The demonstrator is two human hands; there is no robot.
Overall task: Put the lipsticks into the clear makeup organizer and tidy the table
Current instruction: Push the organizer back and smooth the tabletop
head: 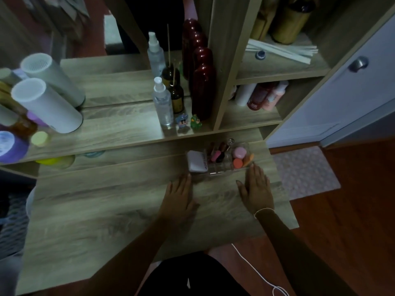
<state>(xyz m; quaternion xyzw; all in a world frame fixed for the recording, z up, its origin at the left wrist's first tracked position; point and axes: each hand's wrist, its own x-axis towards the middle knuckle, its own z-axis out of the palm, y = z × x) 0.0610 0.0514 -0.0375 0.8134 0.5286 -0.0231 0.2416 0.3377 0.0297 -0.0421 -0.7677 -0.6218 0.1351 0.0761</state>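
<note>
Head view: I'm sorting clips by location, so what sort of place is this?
Most likely a dressing table in a home bedroom. A mirror stands behind the wooden table, a clear makeup organizer holds cosmetics, and spray bottles and lotions fill the side shelves. Both hands rest flat, holding nothing.

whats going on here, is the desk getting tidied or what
A person sits at a wooden dressing table with both hands flat on it, holding nothing. The left hand and right hand rest just in front of a clear makeup organizer that already holds lipsticks and sponges. A white case sits against its left side.
</note>
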